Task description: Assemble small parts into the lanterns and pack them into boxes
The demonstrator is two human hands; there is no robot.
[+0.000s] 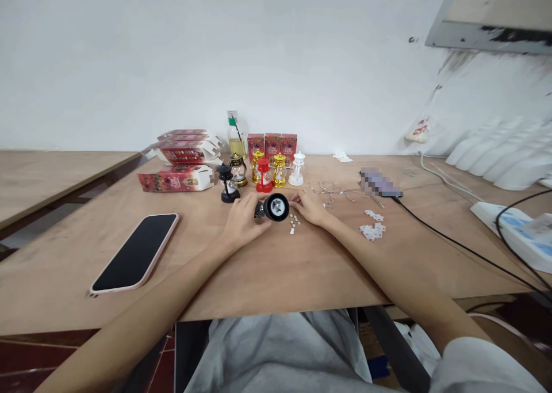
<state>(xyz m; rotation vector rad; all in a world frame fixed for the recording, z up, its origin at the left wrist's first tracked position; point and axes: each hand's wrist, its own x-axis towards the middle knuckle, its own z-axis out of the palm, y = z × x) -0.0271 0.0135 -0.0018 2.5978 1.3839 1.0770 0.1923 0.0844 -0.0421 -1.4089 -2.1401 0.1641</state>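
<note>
My left hand (244,216) is closed around a small black toy lantern (275,207) lying on its side, its round base turned toward me. My right hand (309,206) rests on the wooden table (276,266) just right of the lantern, fingers curled near its base; what they pinch is too small to make out. Several tiny button batteries (294,221) lie on the table below the lantern. Behind my hands stand more miniature lanterns: black (227,184), bronze (238,170), red (263,176), gold (279,171) and white (297,169).
A phone in a pink case (135,252) lies at the left. Red boxes (181,163) are stacked at the back left, with a small bottle (235,135) beside them. Wire handles (336,190) and white plastic tabs (371,228) lie at the right. A black cable (457,243) crosses the right side.
</note>
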